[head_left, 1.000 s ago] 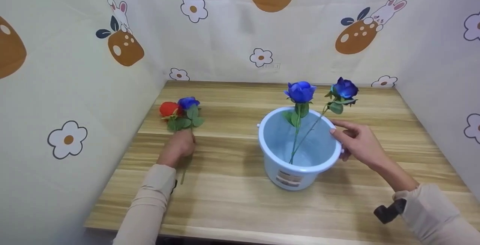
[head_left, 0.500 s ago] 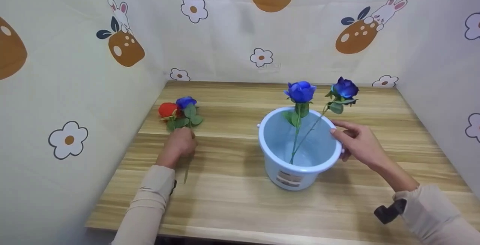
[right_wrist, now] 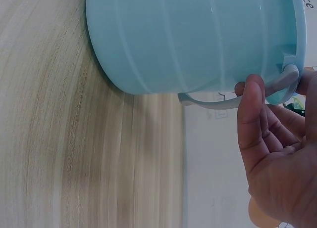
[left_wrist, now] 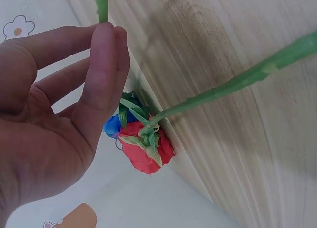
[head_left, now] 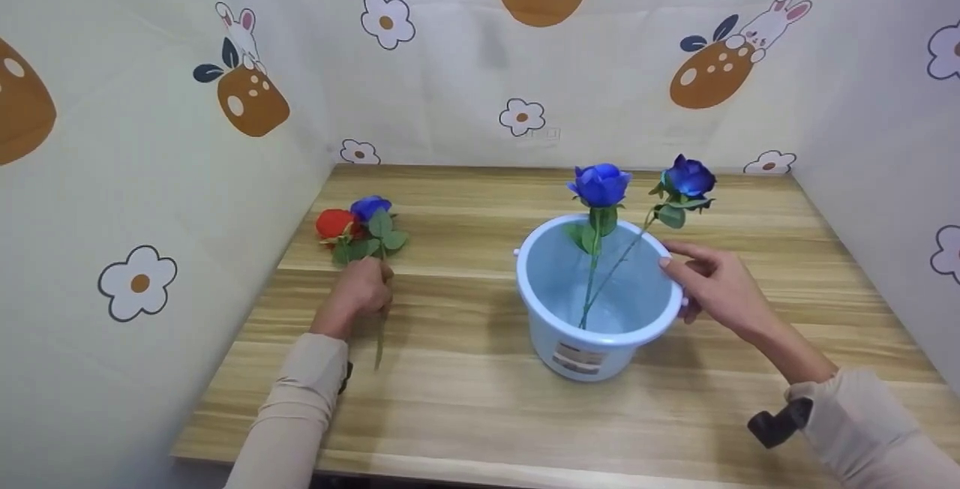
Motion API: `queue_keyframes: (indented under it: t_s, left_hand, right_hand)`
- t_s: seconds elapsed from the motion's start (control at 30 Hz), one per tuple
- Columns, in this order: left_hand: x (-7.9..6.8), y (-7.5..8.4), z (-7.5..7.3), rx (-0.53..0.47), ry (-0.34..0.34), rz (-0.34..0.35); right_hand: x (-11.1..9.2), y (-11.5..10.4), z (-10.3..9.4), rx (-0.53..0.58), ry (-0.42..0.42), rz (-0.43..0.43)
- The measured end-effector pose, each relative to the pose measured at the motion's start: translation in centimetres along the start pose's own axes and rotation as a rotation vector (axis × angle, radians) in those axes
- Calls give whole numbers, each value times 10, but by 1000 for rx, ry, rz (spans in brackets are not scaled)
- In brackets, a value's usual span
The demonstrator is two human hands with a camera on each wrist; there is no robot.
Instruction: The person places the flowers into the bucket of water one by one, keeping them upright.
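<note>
My left hand pinches the green stem of a blue rose low over the table's left side; in the left wrist view the pinched stem shows above the fingertips. Beside it is a red rose, its stem passing below the hand. A light blue bucket stands upright at centre right. Inside it lean two more roses, a blue one and a darker blue one. My right hand grips the bucket's right rim, fingers near the handle.
The wooden table meets printed cloth walls at the back and both sides. A black wrist mount sits at the right cuff. The bucket carries a label on its front.
The lower end of the stem in my left hand has swung slightly to the right. The right hand, the bucket and the roses in it have stayed put.
</note>
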State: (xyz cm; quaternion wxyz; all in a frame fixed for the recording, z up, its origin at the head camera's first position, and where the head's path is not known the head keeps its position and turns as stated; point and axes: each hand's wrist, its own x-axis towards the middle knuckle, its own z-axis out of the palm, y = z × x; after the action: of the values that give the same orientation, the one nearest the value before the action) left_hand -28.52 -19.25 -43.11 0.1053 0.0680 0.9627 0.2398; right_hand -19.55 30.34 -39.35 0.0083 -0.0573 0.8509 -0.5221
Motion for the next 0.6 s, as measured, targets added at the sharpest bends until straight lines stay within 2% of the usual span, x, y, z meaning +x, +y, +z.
queue_keyframes:
  t_s: [0.27,0.6]
  left_hand:
    - [1,2,1,14,80,71]
    - [1,22,2,-65,178,153]
  right_hand:
    - [0,0,1,23,16,-31]
    - [0,1,0,-6,9,-8]
